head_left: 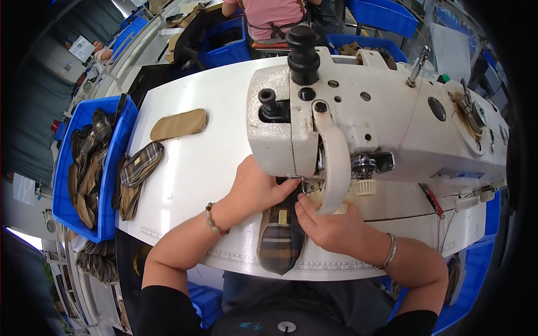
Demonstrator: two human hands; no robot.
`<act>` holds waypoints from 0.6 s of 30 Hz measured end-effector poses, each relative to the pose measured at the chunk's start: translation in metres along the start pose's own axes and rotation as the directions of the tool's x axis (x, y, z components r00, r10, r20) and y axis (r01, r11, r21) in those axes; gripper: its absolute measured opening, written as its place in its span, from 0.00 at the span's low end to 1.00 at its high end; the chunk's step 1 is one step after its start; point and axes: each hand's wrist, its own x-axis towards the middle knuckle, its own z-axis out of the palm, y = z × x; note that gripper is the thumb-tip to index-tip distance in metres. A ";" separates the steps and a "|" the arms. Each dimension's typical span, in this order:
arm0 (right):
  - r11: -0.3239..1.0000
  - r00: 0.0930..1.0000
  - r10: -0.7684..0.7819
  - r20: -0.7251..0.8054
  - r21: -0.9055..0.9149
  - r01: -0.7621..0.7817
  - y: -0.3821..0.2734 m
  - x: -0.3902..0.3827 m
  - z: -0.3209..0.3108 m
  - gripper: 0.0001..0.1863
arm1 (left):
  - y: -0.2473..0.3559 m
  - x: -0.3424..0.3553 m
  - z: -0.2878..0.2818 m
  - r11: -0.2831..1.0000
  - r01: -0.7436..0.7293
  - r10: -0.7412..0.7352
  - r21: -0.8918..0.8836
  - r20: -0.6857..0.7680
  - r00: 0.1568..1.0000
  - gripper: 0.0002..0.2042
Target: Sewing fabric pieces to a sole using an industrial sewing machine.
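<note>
Under the head of a white sewing machine (274, 151) lies a long plaid fabric piece (279, 246) in brown and grey, with dark edging and a small tan tag. Its rounded end points toward me and overhangs the ruler-marked table edge. My left hand (253, 183) grips the far end beside the needle area, its thumb pressed in close to the presser foot; some of its fingers are hidden behind the machine head. From the other side my right hand (333, 225) pinches the dark edge of the piece, fingertips next to the presser foot.
A tan oval fabric piece (179, 124) lies flat on the white table (207, 162). Further left are stacked plaid pieces (141, 163) and a blue bin (106, 221) full of similar ones. Thread snips (431, 199) lie at right. A person in pink (274, 19) sits beyond the machine.
</note>
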 end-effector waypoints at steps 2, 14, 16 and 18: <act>1.000 0.999 -0.015 -0.033 0.024 0.016 0.001 0.005 -0.004 0.15 | -0.001 0.001 -0.001 0.997 0.065 -0.063 -0.040 0.048 0.997 0.14; 0.999 0.999 -0.012 -0.041 0.051 0.014 0.008 0.002 0.003 0.18 | -0.002 0.011 0.003 0.988 0.146 -0.140 -0.047 0.115 0.983 0.13; 0.999 0.999 -0.011 -0.048 0.048 0.014 0.009 0.001 0.001 0.18 | -0.002 0.013 0.005 0.994 0.100 -0.098 -0.033 0.050 0.994 0.12; 0.998 0.998 0.031 0.053 0.053 -0.034 0.006 0.000 -0.001 0.18 | -0.011 0.007 0.005 0.996 0.077 -0.076 -0.033 0.038 0.996 0.12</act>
